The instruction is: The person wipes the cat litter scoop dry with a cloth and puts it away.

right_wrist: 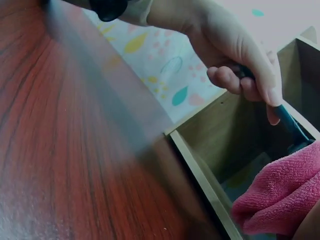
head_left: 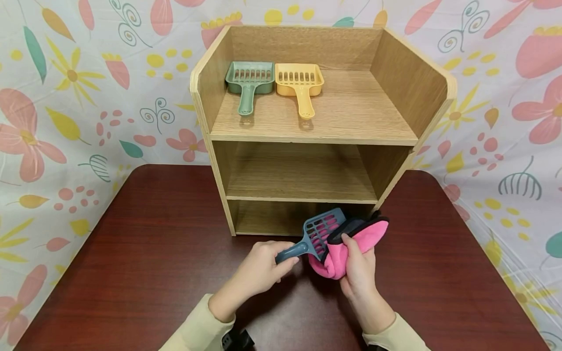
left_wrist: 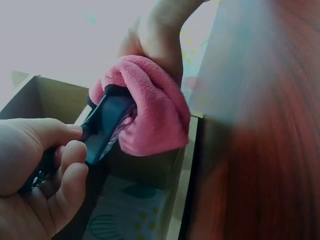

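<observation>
The left hand (head_left: 262,267) pinches the handle of a blue slotted scoop (head_left: 305,243) between thumb and fingers. The right hand (head_left: 362,278) grips a pink cloth (head_left: 335,258) with black edging, and this cloth lies behind the scoop's head and around its side (some pink shows through the slots). Both things are held above the dark red table (head_left: 153,273), before the lower part of the wooden shelf (head_left: 351,112). On its top level, a green scoop (head_left: 248,88) and a yellow scoop (head_left: 301,88) lie side by side.
</observation>
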A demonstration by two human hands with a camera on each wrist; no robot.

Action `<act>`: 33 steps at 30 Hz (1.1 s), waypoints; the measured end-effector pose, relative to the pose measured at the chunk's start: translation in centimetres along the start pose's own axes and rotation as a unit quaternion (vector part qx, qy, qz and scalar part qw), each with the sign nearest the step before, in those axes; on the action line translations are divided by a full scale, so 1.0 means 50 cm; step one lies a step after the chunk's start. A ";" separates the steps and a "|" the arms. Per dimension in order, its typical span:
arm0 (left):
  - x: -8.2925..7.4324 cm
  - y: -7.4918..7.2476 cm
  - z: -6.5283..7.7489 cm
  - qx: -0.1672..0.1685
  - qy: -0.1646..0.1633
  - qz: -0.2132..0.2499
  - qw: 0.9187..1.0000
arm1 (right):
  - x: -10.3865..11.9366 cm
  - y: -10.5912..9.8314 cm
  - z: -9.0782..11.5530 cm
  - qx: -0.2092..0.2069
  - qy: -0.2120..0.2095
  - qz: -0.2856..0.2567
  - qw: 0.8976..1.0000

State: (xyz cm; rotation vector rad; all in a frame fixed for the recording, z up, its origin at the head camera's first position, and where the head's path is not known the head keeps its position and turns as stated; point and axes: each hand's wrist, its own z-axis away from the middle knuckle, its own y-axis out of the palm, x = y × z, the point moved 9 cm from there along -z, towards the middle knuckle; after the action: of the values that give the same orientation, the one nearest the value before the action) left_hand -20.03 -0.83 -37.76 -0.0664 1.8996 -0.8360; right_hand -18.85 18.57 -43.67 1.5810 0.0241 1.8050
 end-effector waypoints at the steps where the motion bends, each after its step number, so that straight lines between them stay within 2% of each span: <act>1: 0.002 0.000 0.000 0.001 -0.005 0.004 1.000 | 0.001 0.000 0.000 -0.003 -0.001 -0.001 1.000; 4: 0.000 0.005 0.000 -0.010 0.006 0.007 1.000 | -0.001 0.001 0.004 -0.005 0.014 -0.012 1.000; 7: -0.015 0.011 0.002 -0.042 0.055 -0.017 0.997 | -0.010 0.009 0.010 0.009 0.044 -0.027 0.999; 11: -0.040 0.012 0.009 -0.097 0.125 -0.052 0.986 | -0.023 0.023 0.023 0.035 0.075 -0.027 0.996; 13: -0.044 0.014 0.012 -0.114 0.143 -0.059 0.981 | -0.030 0.028 0.030 0.043 0.084 -0.024 0.995; 21: -0.047 0.029 0.018 -0.146 0.162 -0.109 0.970 | -0.055 0.048 0.048 0.090 0.121 -0.027 0.988; 25: -0.049 0.030 0.020 -0.156 0.177 -0.118 0.965 | -0.054 0.044 0.044 0.088 0.116 -0.024 0.989; 27: -0.051 0.026 0.020 -0.156 0.184 -0.118 0.963 | -0.050 0.037 0.038 0.073 0.110 -0.025 0.991; 29: -0.051 0.022 0.020 -0.150 0.185 -0.113 0.965 | -0.043 0.030 0.031 0.057 0.100 -0.028 0.993; 33: -0.046 0.013 0.015 -0.122 0.163 -0.094 0.975 | -0.027 0.017 0.016 0.034 0.077 -0.033 0.996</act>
State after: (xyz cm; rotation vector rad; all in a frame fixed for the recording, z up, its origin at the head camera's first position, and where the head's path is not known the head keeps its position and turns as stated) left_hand -18.11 0.18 -36.54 -0.2767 2.3290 -0.7691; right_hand -18.60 16.88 -44.21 1.4664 0.2086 1.8876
